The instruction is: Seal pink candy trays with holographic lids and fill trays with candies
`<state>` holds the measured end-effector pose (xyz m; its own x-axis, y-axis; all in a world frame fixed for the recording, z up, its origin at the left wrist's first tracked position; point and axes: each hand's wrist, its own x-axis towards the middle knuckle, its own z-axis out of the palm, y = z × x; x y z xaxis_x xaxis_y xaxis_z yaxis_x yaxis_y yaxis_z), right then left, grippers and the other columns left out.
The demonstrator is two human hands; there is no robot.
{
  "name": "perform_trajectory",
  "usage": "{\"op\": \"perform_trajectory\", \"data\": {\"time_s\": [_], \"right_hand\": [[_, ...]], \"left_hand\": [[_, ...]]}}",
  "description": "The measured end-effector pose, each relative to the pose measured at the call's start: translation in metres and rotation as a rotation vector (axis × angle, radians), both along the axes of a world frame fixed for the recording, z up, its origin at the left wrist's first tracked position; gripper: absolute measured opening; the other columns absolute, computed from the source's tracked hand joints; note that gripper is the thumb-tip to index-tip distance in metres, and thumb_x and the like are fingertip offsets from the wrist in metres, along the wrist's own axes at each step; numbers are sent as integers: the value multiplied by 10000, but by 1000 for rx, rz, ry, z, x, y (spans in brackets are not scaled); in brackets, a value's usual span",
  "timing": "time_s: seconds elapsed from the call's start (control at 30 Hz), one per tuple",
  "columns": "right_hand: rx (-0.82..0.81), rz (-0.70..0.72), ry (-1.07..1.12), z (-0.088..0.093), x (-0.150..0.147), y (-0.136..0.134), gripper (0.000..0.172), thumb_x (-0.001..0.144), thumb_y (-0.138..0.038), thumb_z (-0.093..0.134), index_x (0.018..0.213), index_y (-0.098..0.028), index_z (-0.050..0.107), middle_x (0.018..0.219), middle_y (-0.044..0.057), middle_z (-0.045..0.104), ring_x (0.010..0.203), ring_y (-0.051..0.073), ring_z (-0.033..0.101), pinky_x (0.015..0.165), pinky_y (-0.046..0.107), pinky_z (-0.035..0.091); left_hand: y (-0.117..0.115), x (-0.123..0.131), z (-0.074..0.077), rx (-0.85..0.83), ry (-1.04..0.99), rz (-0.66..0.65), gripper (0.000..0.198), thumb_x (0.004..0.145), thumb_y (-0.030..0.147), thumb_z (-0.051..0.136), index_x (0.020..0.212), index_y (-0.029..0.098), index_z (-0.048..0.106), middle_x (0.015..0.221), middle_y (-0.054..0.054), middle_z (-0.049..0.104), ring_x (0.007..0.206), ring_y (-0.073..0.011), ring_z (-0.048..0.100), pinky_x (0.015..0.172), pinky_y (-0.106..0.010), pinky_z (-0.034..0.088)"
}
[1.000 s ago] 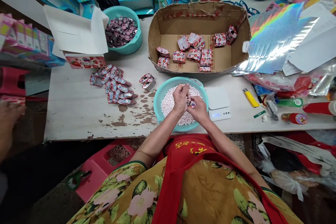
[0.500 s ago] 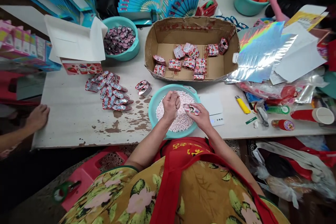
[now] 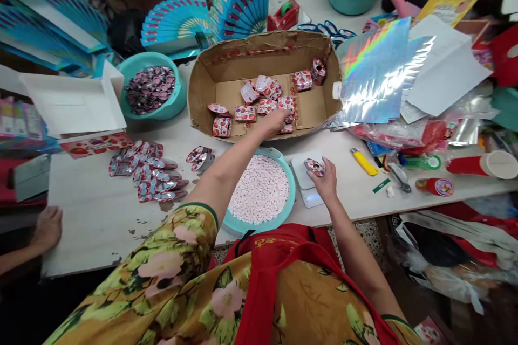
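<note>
My left hand (image 3: 275, 121) reaches over the front wall of the cardboard box (image 3: 230, 59), close above small red-and-white strawberry-print packets (image 3: 286, 104). Its fingertips are hard to make out, so I cannot tell if they touch a packet. With my right hand (image 3: 327, 180) I grip one strawberry-print packet (image 3: 314, 167), its round dark opening facing up, over the white digital scale (image 3: 300, 172). I cannot tell whether the packet rests on the scale. Between my arms stands a turquoise basin (image 3: 288, 207) of small pale pink candies (image 3: 259, 188).
Left of the basin lie two open packets (image 3: 200, 158) and a pile of flattened ones (image 3: 151, 170). Behind them is a turquoise basin of dark round pieces (image 3: 151, 89). A yellow cutter (image 3: 364, 161) lies to the right. Another person's hand (image 3: 47, 226) rests at the left table edge.
My left hand has moved from a fist above the candies forward to the box. My right hand has carried its packet from the basin's rim rightward over the scale. The view has shifted.
</note>
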<state>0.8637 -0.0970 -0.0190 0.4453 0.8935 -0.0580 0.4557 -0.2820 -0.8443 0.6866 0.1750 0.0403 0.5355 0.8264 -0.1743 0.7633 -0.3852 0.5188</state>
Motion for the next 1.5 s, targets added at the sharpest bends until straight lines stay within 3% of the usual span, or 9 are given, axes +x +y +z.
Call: {"op": "perform_trajectory", "data": {"time_s": [0.17,0.4,0.57,0.7,0.83,1.0,1.17,1.37,1.5], "right_hand": [[174,-29,-132,36,-9,-39,476,902,-444,664,1316,-212,622,1331,160,615,1283,293,579,1097,529,499],[211,233,34,104,-63,-22,763,778,-484,816,1450,-273,523,1418,130,586,1309,309,573,1056,514,533],[-194,512,310,102,-96,-18,640,585,-456,914,1131,-227,670,999,49,746,940,281,704,887,471,581],[-131,129,615,90,-71,-56,542,574,-419,887,1005,-222,622,1021,78,748,963,272,706,866,438,582],[-94,-179,655,80,-39,-116,508,555,-331,879,979,-261,608,1050,80,736,977,282,708,924,497,574],[-209,-236,741,69,-44,-172,532,530,-327,876,989,-288,610,1004,42,733,894,274,724,918,549,591],[-243,-123,734,77,-82,-166,514,614,-387,865,1038,-264,601,1006,23,754,871,231,724,859,441,598],[-311,246,594,95,-118,-117,509,624,-470,861,1041,-215,720,997,40,774,922,236,701,898,387,553],[-164,296,428,88,-135,-78,515,630,-468,847,1055,-211,713,1076,57,762,1000,254,692,943,397,527]], "left_hand": [[10,-22,4,-19,-194,71,404,732,123,661,1132,130,715,1131,-134,741,1094,-300,648,992,-393,480],[-154,-111,56,-573,-871,144,551,660,384,897,1145,181,734,1055,-60,741,937,-207,671,850,-317,538],[-227,-127,21,-542,-835,420,404,808,483,786,1074,186,723,972,-79,736,891,-198,681,846,-322,533],[-238,-147,-25,-172,-248,691,325,957,447,603,1155,203,687,1326,-160,650,1308,-332,552,1122,-487,406],[-262,-127,-49,-183,126,682,524,967,566,553,1375,239,593,1454,-188,531,1385,-412,453,1137,-603,348],[-296,-79,-46,-171,145,449,563,939,634,568,1352,255,617,1380,-169,564,1278,-381,525,1053,-495,428],[-289,-103,-51,-209,146,354,345,934,480,602,1149,240,725,1237,-132,667,1138,-333,637,921,-389,480],[-254,-141,-35,-671,-501,846,215,809,393,689,767,196,614,687,-7,620,538,-149,561,539,-263,414],[-247,-139,5,-879,-1128,871,304,728,394,782,804,185,576,661,43,561,421,-51,434,409,-181,283]]}}
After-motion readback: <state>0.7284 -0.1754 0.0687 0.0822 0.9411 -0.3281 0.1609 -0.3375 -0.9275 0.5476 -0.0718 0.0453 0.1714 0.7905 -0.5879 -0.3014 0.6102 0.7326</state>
